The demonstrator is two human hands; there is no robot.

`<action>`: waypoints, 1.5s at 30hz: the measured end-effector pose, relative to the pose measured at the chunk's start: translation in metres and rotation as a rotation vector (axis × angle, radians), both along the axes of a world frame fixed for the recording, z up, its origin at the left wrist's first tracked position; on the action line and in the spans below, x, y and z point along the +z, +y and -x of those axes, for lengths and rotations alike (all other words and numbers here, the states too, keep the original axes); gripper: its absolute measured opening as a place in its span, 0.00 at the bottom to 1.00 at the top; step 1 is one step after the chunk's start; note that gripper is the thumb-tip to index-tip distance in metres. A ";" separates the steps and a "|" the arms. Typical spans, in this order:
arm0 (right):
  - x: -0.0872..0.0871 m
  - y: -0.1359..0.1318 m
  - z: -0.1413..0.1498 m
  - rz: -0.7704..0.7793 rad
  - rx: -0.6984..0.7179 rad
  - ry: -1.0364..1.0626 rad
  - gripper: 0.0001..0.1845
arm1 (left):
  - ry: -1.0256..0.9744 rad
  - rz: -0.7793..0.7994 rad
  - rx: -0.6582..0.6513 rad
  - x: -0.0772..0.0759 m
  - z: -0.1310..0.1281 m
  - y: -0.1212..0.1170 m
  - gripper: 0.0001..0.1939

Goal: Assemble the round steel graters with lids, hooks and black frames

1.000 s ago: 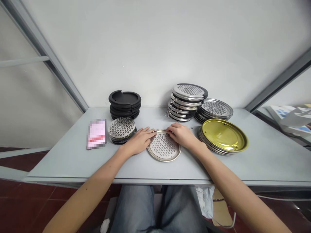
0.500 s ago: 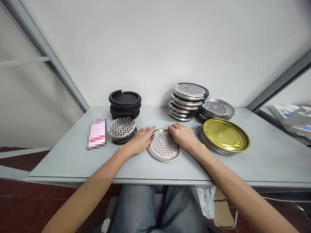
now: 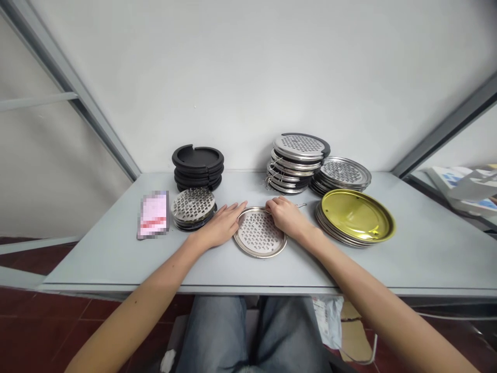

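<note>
Perforated steel grater plate (image 3: 259, 233) lying flat on the table (image 3: 427, 254) at twelve o'clock, between my hands. Left hand (image 3: 219, 226) open and released, fingertips just beside the rim; right hand (image 3: 286, 216) curled at the rim, grip unclear. Handling stage, judging by this; lifting would call for a firm pinch.

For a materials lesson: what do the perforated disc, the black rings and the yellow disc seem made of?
The perforated disc looks like stainless steel, from its bright sheen. The black rings seem matte plastic or rubber. The yellow disc looks like glossy lacquered metal.
</note>
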State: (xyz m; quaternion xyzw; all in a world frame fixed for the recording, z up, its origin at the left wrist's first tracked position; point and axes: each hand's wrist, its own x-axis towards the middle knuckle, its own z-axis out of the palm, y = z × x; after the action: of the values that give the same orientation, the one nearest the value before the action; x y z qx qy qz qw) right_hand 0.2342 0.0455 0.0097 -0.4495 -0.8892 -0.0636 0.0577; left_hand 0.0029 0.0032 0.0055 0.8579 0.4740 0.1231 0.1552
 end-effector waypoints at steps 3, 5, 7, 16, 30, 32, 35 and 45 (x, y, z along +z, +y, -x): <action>0.001 -0.001 0.001 0.012 -0.012 0.013 0.12 | -0.005 0.002 0.003 0.001 0.000 -0.001 0.29; 0.001 -0.001 0.001 0.019 -0.032 0.021 0.13 | -0.003 0.009 0.007 0.003 0.000 -0.001 0.30; 0.001 0.000 0.000 0.018 -0.067 0.046 0.13 | 0.003 0.015 0.007 0.004 0.000 -0.002 0.30; -0.007 0.008 -0.009 -0.010 -0.094 0.292 0.12 | 0.019 -0.011 -0.020 0.000 0.001 -0.001 0.29; -0.002 0.010 -0.028 -0.094 -0.280 0.380 0.16 | 0.048 -0.177 0.033 -0.005 -0.003 -0.003 0.23; -0.002 0.010 -0.026 -0.071 -0.099 0.478 0.15 | 0.052 -0.216 0.062 -0.004 -0.007 -0.006 0.22; -0.004 0.012 -0.023 0.038 0.086 0.494 0.14 | 0.053 -0.277 0.091 -0.006 -0.013 -0.009 0.22; -0.003 0.010 -0.017 0.164 0.066 0.452 0.17 | 0.034 -0.257 0.057 -0.008 -0.016 -0.011 0.27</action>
State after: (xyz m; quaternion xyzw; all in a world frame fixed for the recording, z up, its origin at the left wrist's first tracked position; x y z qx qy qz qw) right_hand 0.2514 0.0552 0.0064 -0.4262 -0.8700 0.1131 0.2206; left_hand 0.0193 -0.0080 -0.0023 0.8590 0.4809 0.1728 0.0322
